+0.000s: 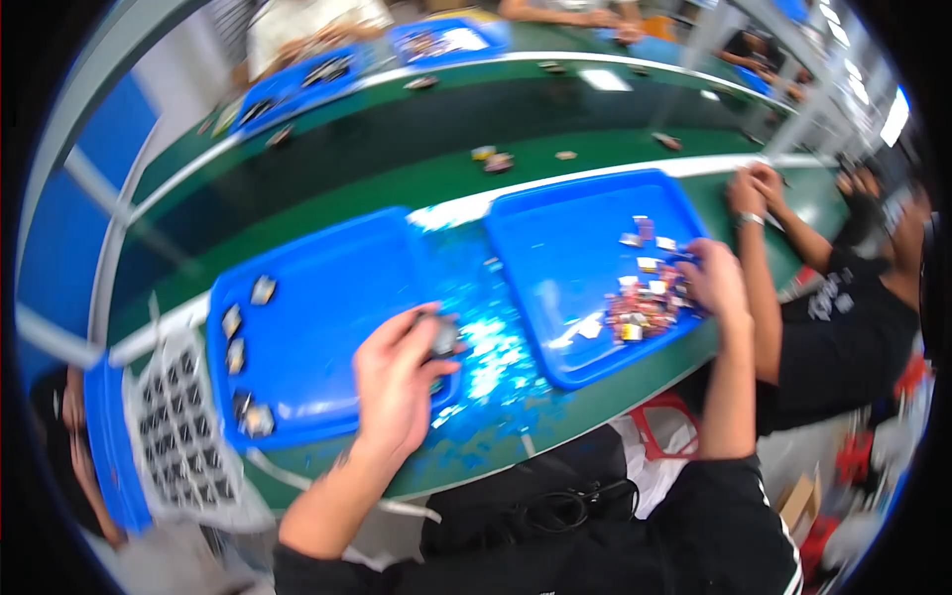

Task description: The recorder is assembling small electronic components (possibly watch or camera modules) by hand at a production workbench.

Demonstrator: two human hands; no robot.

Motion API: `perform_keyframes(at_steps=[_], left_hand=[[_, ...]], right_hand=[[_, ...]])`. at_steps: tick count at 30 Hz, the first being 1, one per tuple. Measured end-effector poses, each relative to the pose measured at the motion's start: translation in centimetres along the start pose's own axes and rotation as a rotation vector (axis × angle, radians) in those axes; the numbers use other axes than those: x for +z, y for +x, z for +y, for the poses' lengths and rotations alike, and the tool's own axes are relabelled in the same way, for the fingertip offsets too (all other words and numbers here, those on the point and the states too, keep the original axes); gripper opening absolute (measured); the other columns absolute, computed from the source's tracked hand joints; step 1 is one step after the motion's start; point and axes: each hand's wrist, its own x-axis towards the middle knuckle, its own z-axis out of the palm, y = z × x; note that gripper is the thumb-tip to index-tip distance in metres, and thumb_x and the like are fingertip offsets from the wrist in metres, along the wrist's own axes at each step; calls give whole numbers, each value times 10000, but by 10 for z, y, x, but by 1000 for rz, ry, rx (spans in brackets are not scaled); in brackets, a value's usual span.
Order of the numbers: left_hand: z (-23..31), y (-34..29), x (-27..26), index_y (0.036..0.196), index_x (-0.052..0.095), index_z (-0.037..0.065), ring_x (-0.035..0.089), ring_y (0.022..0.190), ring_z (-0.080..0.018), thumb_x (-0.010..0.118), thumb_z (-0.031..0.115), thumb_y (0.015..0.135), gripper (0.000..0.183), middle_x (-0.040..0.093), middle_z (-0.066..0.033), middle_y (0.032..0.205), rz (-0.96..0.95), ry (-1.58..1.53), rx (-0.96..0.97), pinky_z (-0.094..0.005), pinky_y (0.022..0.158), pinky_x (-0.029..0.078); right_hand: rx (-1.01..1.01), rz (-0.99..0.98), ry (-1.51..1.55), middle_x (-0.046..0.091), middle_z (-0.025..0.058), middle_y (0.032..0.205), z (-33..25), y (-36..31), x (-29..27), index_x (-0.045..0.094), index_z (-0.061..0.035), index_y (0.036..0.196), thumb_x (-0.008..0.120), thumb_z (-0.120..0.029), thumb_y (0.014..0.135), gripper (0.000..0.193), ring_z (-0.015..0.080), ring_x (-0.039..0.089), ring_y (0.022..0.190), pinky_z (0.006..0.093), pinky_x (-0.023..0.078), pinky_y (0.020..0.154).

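My left hand (395, 382) is closed around a small dark grey, block-like part (445, 337), over the right edge of the left blue tray (327, 297). My right hand (719, 280) reaches over the right edge of the right blue tray (535, 288). Its fingers bend together beside a pile of small reddish pieces with white and yellow bits (640, 309); whatever they pinch is blurred and hidden. Several small dark-and-pale parts lie along the left side of the left tray, among them one part (263, 290) near the top.
Blue shiny scraps (486, 347) cover the green table between the trays. A plastic-wrapped tray of dark parts (188, 426) stands at the left. Beyond runs a dark green conveyor (416, 119) carrying small parts. A co-worker's arms (759, 268) are close at my right; other people sit opposite.
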Motion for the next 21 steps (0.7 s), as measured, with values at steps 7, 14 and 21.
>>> perform_keyframes(at_steps=[7, 14, 21], left_hand=[[12, 3, -4, 1255, 504, 39, 600, 717, -123, 485, 132, 1011, 262, 643, -174, 1058, -202, 23, -67, -217, 511, 475], [0, -5, -10, 1299, 502, 43, 564, 856, -103, 506, 122, 995, 314, 593, -121, 1099, -327, 410, 233, -231, 662, 484], [2, -8, -4, 988, 685, 14, 615, 806, -91, 735, 60, 839, 164, 670, -37, 918, -449, 587, 332, -245, 714, 486]], right_hand=[[-85, 71, 380, 613, 118, 745, -25, -7, -34, 643, 18, 923, 598, -7, 896, 58, 171, 599, 677, 288, 479, 622], [-750, -478, 826, 649, 133, 842, -179, -46, -74, 686, -5, 1032, 635, 67, 808, 241, 280, 635, 804, 361, 491, 696], [-423, -566, 1145, 684, 75, 819, -215, -62, -56, 640, 15, 930, 735, -10, 822, 146, 115, 673, 757, 246, 555, 705]])
